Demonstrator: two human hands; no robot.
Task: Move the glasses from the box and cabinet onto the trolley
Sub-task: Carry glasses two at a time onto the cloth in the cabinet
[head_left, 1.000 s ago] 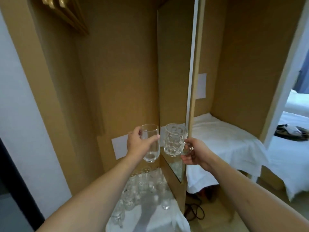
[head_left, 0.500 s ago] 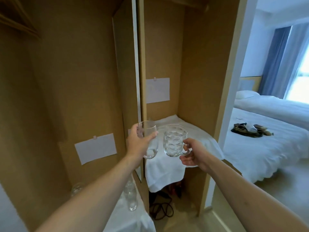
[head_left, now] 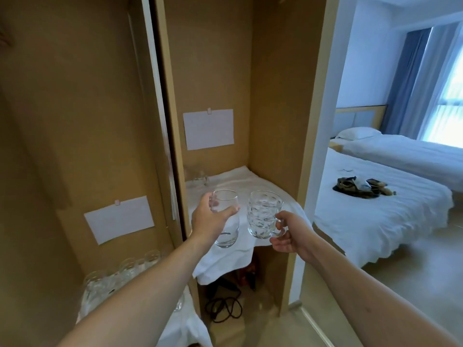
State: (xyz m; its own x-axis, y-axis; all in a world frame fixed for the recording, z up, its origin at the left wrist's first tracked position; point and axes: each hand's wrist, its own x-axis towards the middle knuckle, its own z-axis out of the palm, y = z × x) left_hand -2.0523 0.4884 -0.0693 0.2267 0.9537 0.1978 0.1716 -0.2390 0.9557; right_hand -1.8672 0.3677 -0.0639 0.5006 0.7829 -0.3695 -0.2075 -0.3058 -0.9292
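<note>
Cluster of glasses [head_left: 120, 271]: on a white cloth, below and left of the fingers; a second ago it lay directly beneath them, now it sits at the frame's lower left.

Left hand [head_left: 209, 221]: fingers wrapped round a plain tumbler [head_left: 225, 217], held upright in the air.

Right hand [head_left: 288, 234]: fingers curled through the handle of a dimpled mug [head_left: 263, 214], upright, just beside the tumbler.

Cloth-covered shelf [head_left: 250, 179]: beyond the fingers, newly in full view as the view swung right; one glass [head_left: 199, 177] stands at its back left.

Status: both glasses in carry; trolley not in view.
</note>
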